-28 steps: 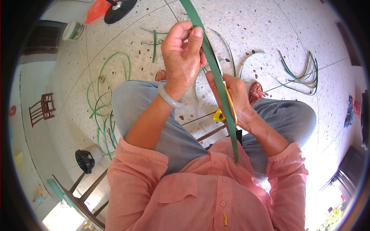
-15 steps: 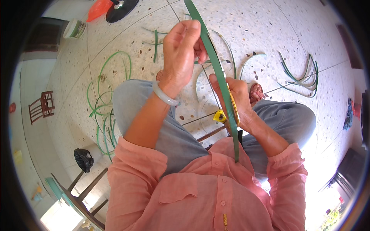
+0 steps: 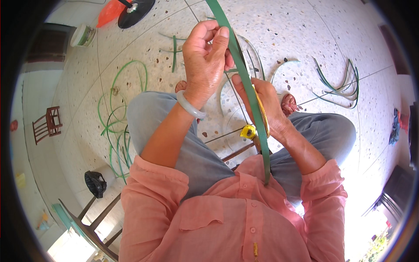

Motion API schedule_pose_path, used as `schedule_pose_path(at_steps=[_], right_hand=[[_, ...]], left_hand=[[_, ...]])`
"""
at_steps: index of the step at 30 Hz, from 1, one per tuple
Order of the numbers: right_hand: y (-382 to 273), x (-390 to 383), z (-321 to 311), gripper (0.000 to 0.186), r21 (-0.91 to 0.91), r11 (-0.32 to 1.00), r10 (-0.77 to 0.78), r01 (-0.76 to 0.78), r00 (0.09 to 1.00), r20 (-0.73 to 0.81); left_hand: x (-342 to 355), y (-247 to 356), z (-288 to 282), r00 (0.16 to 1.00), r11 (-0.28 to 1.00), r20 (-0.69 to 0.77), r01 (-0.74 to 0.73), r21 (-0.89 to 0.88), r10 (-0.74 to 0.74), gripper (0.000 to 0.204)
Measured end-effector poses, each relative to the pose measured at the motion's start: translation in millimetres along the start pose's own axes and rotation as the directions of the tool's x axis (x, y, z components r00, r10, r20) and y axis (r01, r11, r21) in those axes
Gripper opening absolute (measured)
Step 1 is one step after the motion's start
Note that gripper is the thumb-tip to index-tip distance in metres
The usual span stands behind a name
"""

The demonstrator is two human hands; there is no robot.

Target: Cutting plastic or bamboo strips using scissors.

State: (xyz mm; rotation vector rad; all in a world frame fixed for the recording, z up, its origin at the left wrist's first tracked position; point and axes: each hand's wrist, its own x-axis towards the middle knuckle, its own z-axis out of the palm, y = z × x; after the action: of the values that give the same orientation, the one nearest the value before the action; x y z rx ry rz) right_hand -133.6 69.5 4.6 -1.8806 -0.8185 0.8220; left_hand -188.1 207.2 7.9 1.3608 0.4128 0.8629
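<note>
A long flat green strap (image 3: 241, 70) runs from the top of the view down to my lap. My left hand (image 3: 204, 59), with a pale bangle (image 3: 190, 107) on its wrist, pinches the strap's left edge between thumb and fingers. Nearer to me, my right hand (image 3: 268, 105) is closed round the yellow handle (image 3: 262, 109) of what looks like scissors, partly behind the strap. A thin dark blade shows along the strap's right edge, between both hands. How far the blades are apart is hidden. Below the right hand sits a yellow tape measure (image 3: 248, 131).
Loose green strips (image 3: 118, 109) lie coiled on the speckled floor at left. More curved strips (image 3: 345, 89) lie at right. A small brown chair (image 3: 47, 125) stands far left, a black-lined bin (image 3: 97, 183) and a stool (image 3: 89, 227) at lower left. A white tub (image 3: 83, 35) is upper left.
My right hand has moved slightly away from me and to the left along the strap. The strap has shifted a little left. My left hand keeps its pinch.
</note>
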Motion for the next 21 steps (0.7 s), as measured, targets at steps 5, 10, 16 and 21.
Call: schedule_pose_path(at_steps=[5,10,16,21], right_hand=[[7.2,0.5,9.3,0.056,0.025,0.999,-0.031,0.032,0.998,-0.055],[8.9,3.3,11.1,0.059,0.043,0.996,-0.079,0.083,0.994,-0.081],[7.7,3.5,14.1,0.058,0.053,0.989,-0.133,0.139,0.986,-0.097],[-0.4,1.3,13.9,0.056,0.075,0.992,-0.095,0.098,0.994,-0.048]], left_hand=[[1.3,0.5,-1.4,1.000,1.000,-0.007,-0.027,-0.004,0.027,0.015],[3.3,3.5,-3.4,1.000,1.000,-0.014,-0.027,0.008,0.027,0.014],[7.1,4.9,-10.4,0.997,0.990,0.009,0.072,-0.121,-0.071,0.015],[28.5,9.7,-24.5,0.993,0.962,0.057,0.112,-0.248,-0.101,0.016]])
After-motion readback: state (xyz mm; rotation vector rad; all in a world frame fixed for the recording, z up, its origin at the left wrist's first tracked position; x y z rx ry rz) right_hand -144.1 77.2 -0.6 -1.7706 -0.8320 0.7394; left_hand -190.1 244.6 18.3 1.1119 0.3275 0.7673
